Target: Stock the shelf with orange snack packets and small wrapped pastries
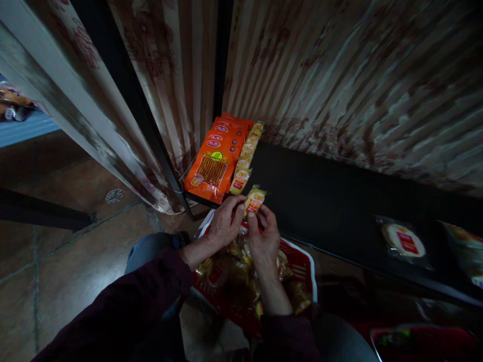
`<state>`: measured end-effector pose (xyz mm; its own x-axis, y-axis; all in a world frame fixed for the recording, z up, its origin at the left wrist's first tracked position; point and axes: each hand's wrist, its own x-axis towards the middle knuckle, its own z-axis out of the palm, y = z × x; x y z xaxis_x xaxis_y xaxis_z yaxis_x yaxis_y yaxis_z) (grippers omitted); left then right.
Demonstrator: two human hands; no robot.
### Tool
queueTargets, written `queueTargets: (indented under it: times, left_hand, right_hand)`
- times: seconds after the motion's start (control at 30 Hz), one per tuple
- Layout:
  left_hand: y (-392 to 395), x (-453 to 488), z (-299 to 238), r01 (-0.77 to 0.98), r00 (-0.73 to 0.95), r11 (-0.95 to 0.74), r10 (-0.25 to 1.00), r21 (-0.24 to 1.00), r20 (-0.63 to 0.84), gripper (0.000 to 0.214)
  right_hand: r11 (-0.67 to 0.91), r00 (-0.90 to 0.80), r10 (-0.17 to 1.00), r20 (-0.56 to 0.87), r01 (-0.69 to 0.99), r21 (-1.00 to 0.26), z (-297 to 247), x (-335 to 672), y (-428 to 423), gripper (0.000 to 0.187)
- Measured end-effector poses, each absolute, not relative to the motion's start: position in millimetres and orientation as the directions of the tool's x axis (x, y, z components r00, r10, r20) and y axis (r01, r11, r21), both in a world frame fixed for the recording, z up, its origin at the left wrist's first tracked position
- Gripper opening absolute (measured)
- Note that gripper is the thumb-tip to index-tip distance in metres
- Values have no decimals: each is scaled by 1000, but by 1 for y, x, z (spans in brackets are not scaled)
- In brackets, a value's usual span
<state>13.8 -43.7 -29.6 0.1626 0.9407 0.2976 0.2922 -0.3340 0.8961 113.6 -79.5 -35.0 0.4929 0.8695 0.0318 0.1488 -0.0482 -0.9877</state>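
Between both hands I hold a small yellow snack packet (254, 201) with an orange-red label, above the front edge of the black shelf (320, 186). My left hand (227, 219) pinches its left side, and my right hand (263, 236) grips its lower right side with the thumb on the front. Just beyond, a row of similar yellow packets (245, 156) stands on the shelf beside overlapping orange snack bags (215, 166). Below my hands is a red basket with a white rim (311, 271), filled with wrapped snacks (234, 271), partly hidden by my forearms.
A round wrapped item with a red label (404, 241) lies on the shelf at right, near another packet (466, 249). A patterned curtain (320, 75) hangs behind. Black metal posts (132, 95) rise at left above the tiled floor (75, 251). A second red basket (426, 342) sits lower right.
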Motion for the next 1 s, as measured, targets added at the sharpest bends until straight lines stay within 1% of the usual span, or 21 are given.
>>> queueTargets:
  times: [0.17, 0.3, 0.47, 0.6, 0.8, 0.93, 1.0]
  left_hand:
    - [-37, 13, -31, 376, 72, -324, 944, 868, 321, 23]
    - [-35, 10, -30, 463, 37, -280, 954, 841, 298, 24]
    - [-34, 7, -22, 610, 15, -191, 973, 769, 230, 27]
    - [-33, 5, -16, 686, 8, -136, 984, 715, 180, 30]
    - [-32, 7, -17, 707, -7, -96, 990, 700, 143, 30]
    - [-31, 8, -20, 715, 10, -119, 987, 689, 160, 31]
    - [-31, 9, -19, 710, 12, -132, 984, 692, 175, 31]
  right_hand:
    - [-21, 459, 883, 100, 253, -967, -36, 110, -66, 42]
    - [6, 437, 884, 168, 347, -938, -38, 105, -57, 39]
    - [14, 419, 885, 203, 411, -911, -37, 102, -50, 41]
    - [-1, 407, 888, 216, 470, -883, -37, 103, -46, 48]
    - [0, 388, 889, 243, 530, -848, -38, 104, -41, 46]
    - [-10, 378, 888, 261, 584, -812, -34, 105, -41, 41]
    - [-13, 380, 886, 265, 593, -805, -34, 106, -40, 42]
